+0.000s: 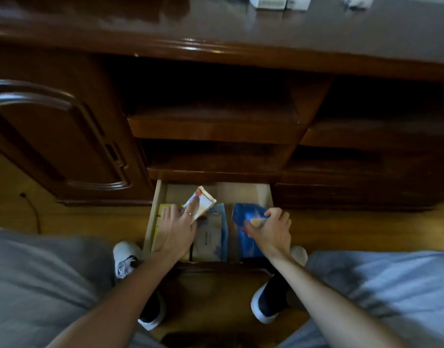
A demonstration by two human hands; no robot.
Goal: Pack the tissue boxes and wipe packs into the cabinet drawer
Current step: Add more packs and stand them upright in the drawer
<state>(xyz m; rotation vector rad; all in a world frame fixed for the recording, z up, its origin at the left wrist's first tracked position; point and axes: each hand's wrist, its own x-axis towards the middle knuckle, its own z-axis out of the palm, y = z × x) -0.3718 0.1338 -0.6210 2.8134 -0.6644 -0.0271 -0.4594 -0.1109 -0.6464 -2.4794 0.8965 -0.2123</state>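
Observation:
The light wooden drawer (264, 194) stands pulled out at the foot of the dark cabinet. My left hand (177, 229) holds a small white and orange tissue pack (203, 200), tilted up over the drawer's left half. Under that hand lies a yellow box (163, 212) against the left wall. A pale wipe pack with blue edges (213, 234) lies flat in the middle. My right hand (271, 228) grips a blue wipe pack (243, 217) in the right half of the drawer; its fingers cover part of the label.
Dark open shelves (215, 126) sit above the drawer, and a closed cabinet door (57, 136) is at the left. Small white boxes (271, 2) rest on the cabinet top. A black cable (33, 212) runs over the wooden floor. My knees and shoes frame the drawer front.

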